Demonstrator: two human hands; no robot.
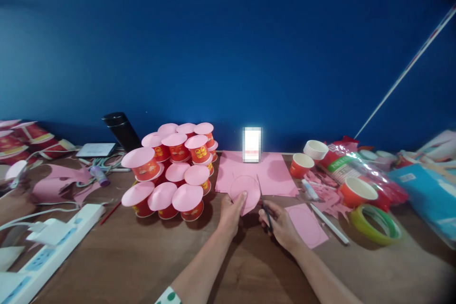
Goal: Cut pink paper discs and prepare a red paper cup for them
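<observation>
My left hand [231, 211] pinches a round pink paper disc [245, 190], held up above the wooden table [142, 256]. My right hand [280, 221] is closed round a pair of scissors [263, 202], whose blades point up beside the disc's right edge. Just right of that hand lies a pink paper piece [308, 225] with a circle drawn on it. Behind the disc, pink paper sheets [274, 171] lie flat. To the left stands a pile of red paper cups [171, 171], each capped with a pink disc.
A lit phone [251, 144] leans on the blue wall. At right lie an orange cup [301, 165], stacked white cups [315, 149], pink scraps [329, 197], a white pen [329, 223], a green tape roll [375, 223] and plastic bags [359, 168]. At left are a power strip [53, 247] and black flask [121, 130].
</observation>
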